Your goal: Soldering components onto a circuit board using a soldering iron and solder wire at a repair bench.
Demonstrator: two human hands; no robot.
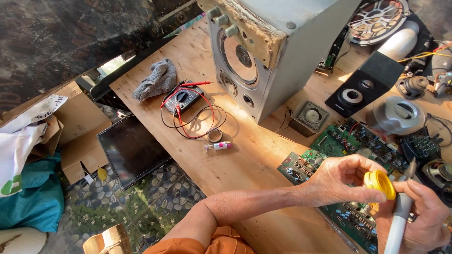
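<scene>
- Here the left hand [340, 181] pinches a small yellow round tin [380, 183] between thumb and fingers, holding it just above the green circuit board [351, 141] at the lower right of the wooden table [245, 160].
- The tin faces away from the camera, so its contents cannot be told.
- The right hand [423, 216] is closed around a white-handled tool [399, 221], whose thin metal tip rises beside the tin.
- An open brown cardboard box [77, 136] stands on the floor at the left, a white printed bag [19, 141] and a teal bag [35, 197] lying against it.
- A small tube with a pink and white label [218, 146] lies on the table, just beside a tape roll [214, 135].
- A black multimeter [183, 98] with red leads rests near a grey rag [156, 80], in front of a grey speaker cabinet [273, 56].
</scene>
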